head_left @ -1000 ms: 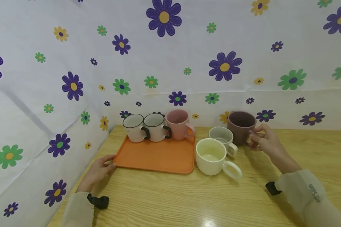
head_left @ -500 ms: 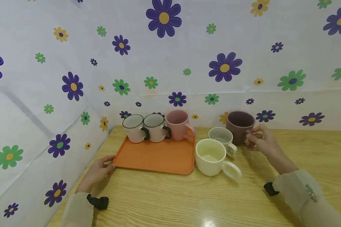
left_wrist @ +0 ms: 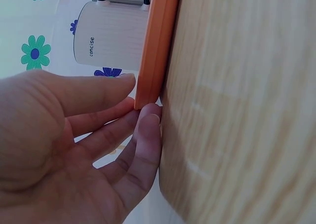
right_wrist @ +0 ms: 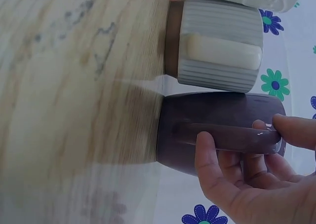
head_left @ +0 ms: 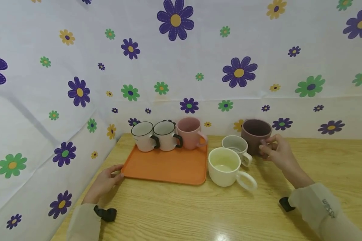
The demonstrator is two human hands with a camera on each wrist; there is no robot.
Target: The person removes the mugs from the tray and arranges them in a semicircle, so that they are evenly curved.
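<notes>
At the back right, my right hand (head_left: 279, 152) grips the handle of a dark purple-brown mug (head_left: 252, 142), which stands upright on the table. In the right wrist view, its fingers curl round the mug handle (right_wrist: 232, 137). Beside that mug stands a small ribbed grey-white cup (right_wrist: 219, 46), also upright. A larger cream mug (head_left: 224, 170) is in front of the cup, its handle toward the lower right. My left hand (head_left: 105, 182) holds the near left corner of an orange tray (head_left: 166, 169), thumb and fingers about the corner in the left wrist view.
Along the tray's back stand two white mugs with black rims and handles, the left white mug (head_left: 143, 137) and the middle white mug (head_left: 166, 135), then a pink mug (head_left: 189, 134). The wooden table (head_left: 175, 211) meets a flowered cloth wall (head_left: 205, 87) behind and left.
My right hand has shifted slightly to the left at the handle, its fingers closing further round it. The tray, the mugs and my left hand stay in place.
</notes>
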